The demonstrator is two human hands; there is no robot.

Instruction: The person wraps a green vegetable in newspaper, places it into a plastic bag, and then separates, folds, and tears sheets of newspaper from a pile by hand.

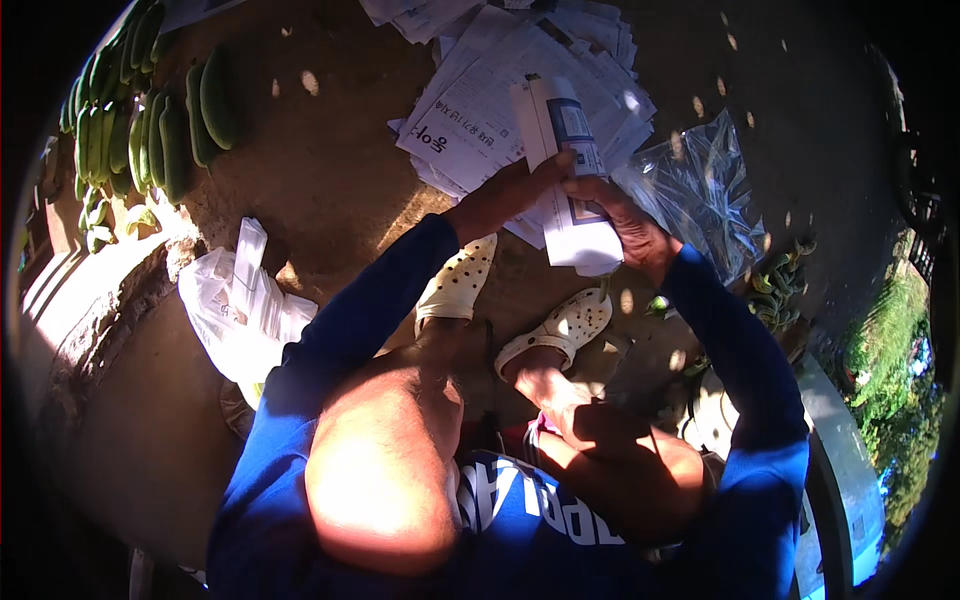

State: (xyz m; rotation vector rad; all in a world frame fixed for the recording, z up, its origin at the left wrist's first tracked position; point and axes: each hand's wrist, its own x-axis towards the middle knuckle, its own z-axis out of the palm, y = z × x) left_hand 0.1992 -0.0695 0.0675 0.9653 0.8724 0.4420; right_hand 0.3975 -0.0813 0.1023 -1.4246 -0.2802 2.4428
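Observation:
A roll of white printed paper (580,238) is held upright in front of me, wrapped around what looks like a long green vegetable. A small dark green tip pokes out at its far end, and a thin stem shows by the near end. My left hand (522,190) grips the roll from the left, thumb across its front. From the right, my right hand (628,222) closes round it, its fingers partly hidden. Just beyond lies a loose pile of printed paper sheets (465,110). Beside my right hand rests a crumpled clear plastic bag (700,195).
Several long green cucumber-like vegetables (218,98) lie in rows at the far left. A white plastic bag (225,310) with pale rolls stands left of my feet. Small curled green pieces (780,290) lie at the right. My cream clogs (562,328) are on the ground.

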